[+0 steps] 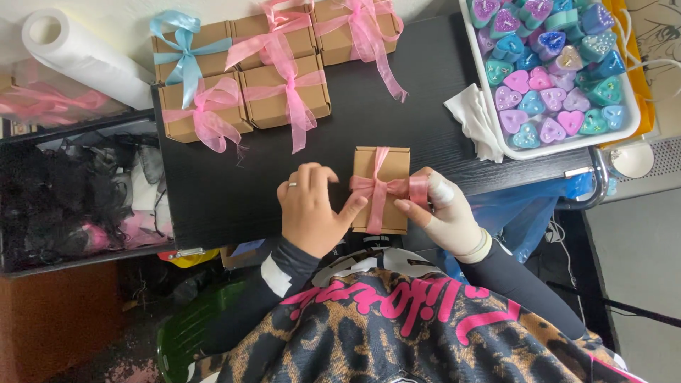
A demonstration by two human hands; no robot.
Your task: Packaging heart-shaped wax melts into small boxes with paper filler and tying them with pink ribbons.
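The kraft box point(381, 189) lies lengthwise away from the person on the tabletop point(234, 191), both hands, left point(310, 209) and right point(443, 213), pinching its pink ribbon point(379, 188).

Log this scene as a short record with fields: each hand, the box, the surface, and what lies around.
left hand: left hand pinches the pink ribbon at the left of the knot
right hand: right hand, in a pale wrap, pulls a ribbon loop at the right
box: brown box, lying flat, ribbon crossed over it
surface: black table
behind: tied boxes, most with pink bows, one with a blue bow
right: white tray of heart-shaped pieces in purple, pink and teal
far left: paper roll
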